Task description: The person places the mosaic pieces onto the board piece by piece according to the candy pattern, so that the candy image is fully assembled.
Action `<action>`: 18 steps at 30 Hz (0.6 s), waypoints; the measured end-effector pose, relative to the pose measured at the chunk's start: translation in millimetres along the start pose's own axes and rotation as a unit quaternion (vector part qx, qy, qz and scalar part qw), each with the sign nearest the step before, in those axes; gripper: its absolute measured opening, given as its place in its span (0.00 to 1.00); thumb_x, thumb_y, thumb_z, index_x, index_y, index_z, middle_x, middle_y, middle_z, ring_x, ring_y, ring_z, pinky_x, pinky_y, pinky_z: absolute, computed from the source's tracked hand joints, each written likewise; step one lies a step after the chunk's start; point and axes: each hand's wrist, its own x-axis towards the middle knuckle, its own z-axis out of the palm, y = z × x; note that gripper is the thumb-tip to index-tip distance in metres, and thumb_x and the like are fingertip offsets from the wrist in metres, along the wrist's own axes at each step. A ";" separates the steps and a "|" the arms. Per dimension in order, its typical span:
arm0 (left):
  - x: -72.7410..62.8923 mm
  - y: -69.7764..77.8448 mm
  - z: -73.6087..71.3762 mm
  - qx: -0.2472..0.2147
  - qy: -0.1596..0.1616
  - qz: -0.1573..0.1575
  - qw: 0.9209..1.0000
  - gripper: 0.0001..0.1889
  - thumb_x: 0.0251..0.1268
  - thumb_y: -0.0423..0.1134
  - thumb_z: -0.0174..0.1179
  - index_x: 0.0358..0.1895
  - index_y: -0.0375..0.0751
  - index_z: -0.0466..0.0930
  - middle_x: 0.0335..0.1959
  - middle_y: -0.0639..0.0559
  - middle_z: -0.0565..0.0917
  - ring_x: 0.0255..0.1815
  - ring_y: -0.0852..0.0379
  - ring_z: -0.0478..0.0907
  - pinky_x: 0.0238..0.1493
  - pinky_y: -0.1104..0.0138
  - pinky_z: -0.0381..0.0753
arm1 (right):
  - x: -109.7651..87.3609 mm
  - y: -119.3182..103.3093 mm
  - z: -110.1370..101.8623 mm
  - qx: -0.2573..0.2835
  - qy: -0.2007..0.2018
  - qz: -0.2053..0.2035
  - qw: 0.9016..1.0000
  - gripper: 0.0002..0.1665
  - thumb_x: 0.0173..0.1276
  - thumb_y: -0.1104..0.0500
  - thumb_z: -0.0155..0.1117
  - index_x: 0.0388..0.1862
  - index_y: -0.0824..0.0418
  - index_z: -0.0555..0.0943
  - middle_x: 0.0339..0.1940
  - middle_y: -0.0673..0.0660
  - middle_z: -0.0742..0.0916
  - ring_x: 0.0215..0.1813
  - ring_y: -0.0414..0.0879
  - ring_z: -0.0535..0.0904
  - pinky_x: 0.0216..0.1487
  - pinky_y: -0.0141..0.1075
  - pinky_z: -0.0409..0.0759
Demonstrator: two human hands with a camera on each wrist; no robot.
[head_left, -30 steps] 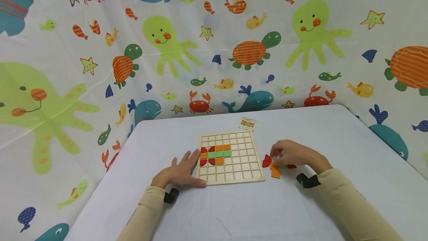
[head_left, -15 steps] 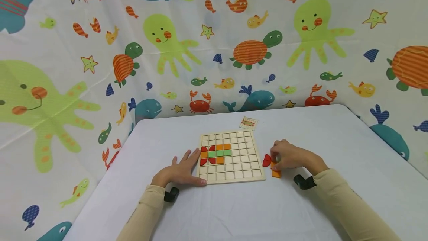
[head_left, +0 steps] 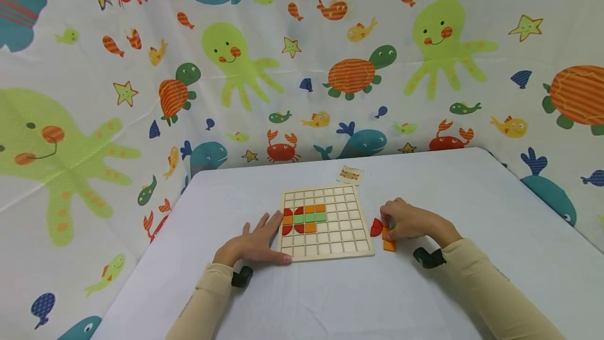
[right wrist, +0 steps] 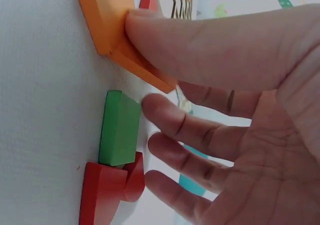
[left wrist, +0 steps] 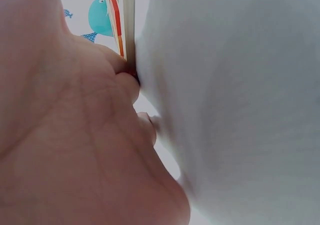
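Observation:
A square wooden grid board (head_left: pixel 337 235) lies on the table, with red, orange and light green tiles set in its left part. My left hand (head_left: pixel 255 243) rests at the board's left edge, fingers spread and thumb at the near corner. Right of the board, my right hand (head_left: pixel 412 219) is down at a small group of loose tiles. In the right wrist view its thumb lies on an orange tile (right wrist: pixel 137 65), which slants between thumb and index finger. The other fingers curve loosely near a green tile (right wrist: pixel 120 127). Red tiles (right wrist: pixel 100 190) lie beside the green one.
A small pattern card (head_left: pixel 351 174) lies just behind the board. Red tiles (head_left: pixel 376 227) sit between the board and my right hand. Another orange tile (head_left: pixel 389 245) shows below the thumb. A curtain printed with sea animals (head_left: pixel 302 67) hangs behind the table.
My right hand has moved slightly down and left onto the orange tiles, now covering the green and red tiles that showed beneath it. The left hand and board have stayed put.

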 end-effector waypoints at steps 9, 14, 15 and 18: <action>-2.5 2.4 0.9 -0.005 0.003 0.005 1.000 0.67 0.54 0.68 0.75 0.89 0.42 0.46 0.90 0.43 0.47 0.88 0.37 0.35 0.78 0.28 0.28 | 0.2 5.5 -3.7 0.089 0.026 -0.055 0.994 0.13 0.67 0.65 0.76 0.36 0.58 0.78 0.32 0.50 0.81 0.39 0.47 0.77 0.39 0.39 0.78; -1.6 1.3 1.5 -0.002 0.004 0.006 1.000 0.68 0.54 0.71 0.74 0.89 0.43 0.45 0.90 0.44 0.46 0.88 0.37 0.34 0.77 0.28 0.27 | 1.4 5.9 -6.2 0.127 0.032 -0.075 0.989 0.09 0.73 0.66 0.70 0.50 0.62 0.84 0.37 0.51 0.83 0.42 0.48 0.77 0.45 0.40 0.81; -0.8 0.2 2.6 -0.001 0.006 0.006 1.000 0.68 0.54 0.71 0.74 0.89 0.44 0.45 0.90 0.44 0.46 0.88 0.38 0.34 0.78 0.28 0.27 | 1.5 5.3 -6.6 0.134 0.030 -0.079 0.987 0.10 0.74 0.66 0.68 0.53 0.62 0.85 0.38 0.51 0.84 0.43 0.48 0.78 0.46 0.40 0.81; 1.5 -2.5 4.7 0.003 0.008 0.001 1.000 0.68 0.53 0.71 0.74 0.90 0.46 0.44 0.90 0.47 0.46 0.89 0.40 0.33 0.78 0.30 0.27 | 1.9 3.2 -7.7 0.152 0.022 -0.091 0.984 0.12 0.76 0.67 0.65 0.55 0.63 0.87 0.41 0.52 0.86 0.43 0.49 0.79 0.47 0.41 0.82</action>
